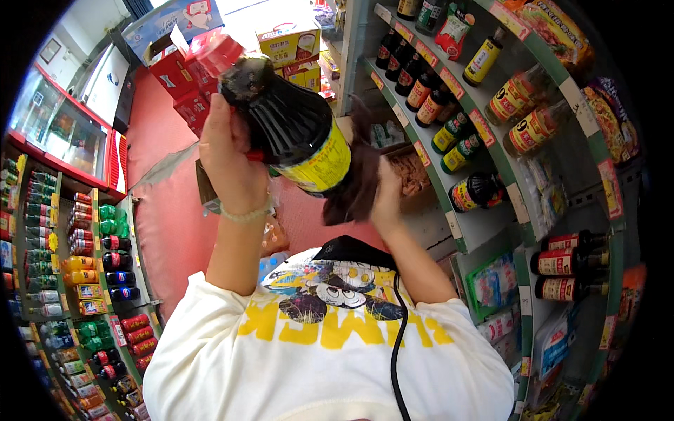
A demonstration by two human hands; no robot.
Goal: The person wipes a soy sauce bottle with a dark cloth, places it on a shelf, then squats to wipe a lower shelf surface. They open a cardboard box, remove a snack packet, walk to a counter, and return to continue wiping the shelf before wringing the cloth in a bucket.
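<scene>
In front of my chest I hold up a large dark sauce bottle [291,119] with a red cap [215,53] and a yellow label [319,163]. It is tilted, cap toward the upper left. My left hand [232,165] is closed around it near the neck, its fingers partly hidden behind the bottle. Against the bottle's base presses a dark brown cloth [354,186], gripped by my right hand [386,196]. That hand is slightly blurred, and the cloth covers part of its fingers.
Close on my right, curved shelves [484,224] carry sauce bottles [467,151] and bagged goods. Drink shelves [60,259] stand at left, below a red-framed display case [112,158]. Red cartons [172,74] and yellow boxes [288,42] are stacked ahead on the red floor [158,231].
</scene>
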